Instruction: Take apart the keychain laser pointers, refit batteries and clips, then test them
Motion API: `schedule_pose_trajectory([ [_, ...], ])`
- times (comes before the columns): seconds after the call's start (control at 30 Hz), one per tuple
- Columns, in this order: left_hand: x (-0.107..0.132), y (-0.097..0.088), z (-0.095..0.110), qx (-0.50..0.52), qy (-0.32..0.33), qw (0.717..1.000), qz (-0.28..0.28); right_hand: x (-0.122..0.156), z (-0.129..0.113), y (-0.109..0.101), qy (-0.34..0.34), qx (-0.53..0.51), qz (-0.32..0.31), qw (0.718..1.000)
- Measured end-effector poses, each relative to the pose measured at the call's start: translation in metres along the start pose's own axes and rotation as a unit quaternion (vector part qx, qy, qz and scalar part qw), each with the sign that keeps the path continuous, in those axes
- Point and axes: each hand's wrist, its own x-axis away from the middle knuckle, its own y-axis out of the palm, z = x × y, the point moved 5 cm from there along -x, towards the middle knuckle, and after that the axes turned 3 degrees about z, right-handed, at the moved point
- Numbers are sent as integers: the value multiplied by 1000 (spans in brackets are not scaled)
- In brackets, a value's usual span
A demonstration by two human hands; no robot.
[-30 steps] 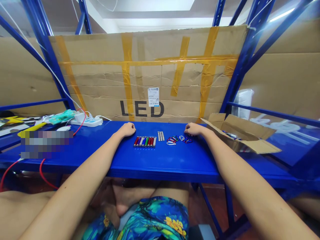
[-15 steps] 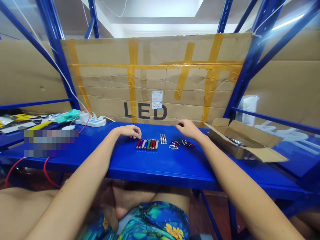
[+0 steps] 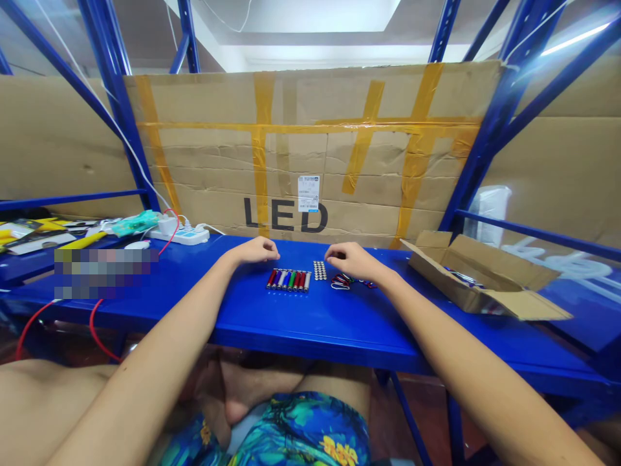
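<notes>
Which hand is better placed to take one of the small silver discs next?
Probably the right hand: it is close beside the silver discs, while the left hand is farther off, near the coloured tubes.

- Tubes [image 3: 291, 280] are coloured red, blue, green and silver.
- Carabiners [image 3: 341, 281] are coloured red and silver.
- The counter [image 3: 310, 320] is coloured blue.
- Brown cardboard [image 3: 213, 168] at twelve o'clock is taped orange.
- Blue shorts [image 3: 295, 424] are patterned with yellow flowers.
</notes>
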Motion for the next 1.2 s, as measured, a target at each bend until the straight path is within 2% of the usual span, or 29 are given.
schedule_pose_trajectory([
  [0.07,-5,3,13,-7,42,997,70,1,-13,10,-38,-27,-41,998],
  [0.23,-13,36,57,-42,145,988,45,4,-40,27,-106,-10,-87,991],
  [0.4,-12,55,78,-118,162,979,19,5,-43,32,-107,-15,-108,988],
  [0.77,-12,58,78,-193,129,970,65,10,-49,28,-95,-35,-147,984],
  [1.03,-21,36,50,-192,16,972,137,19,-52,24,-83,-34,-209,974],
  [1.1,-21,29,49,-175,31,969,172,20,-54,24,-67,-27,-216,974],
  [1.2,-17,26,61,-158,95,960,210,22,-55,25,-28,4,-223,975],
])
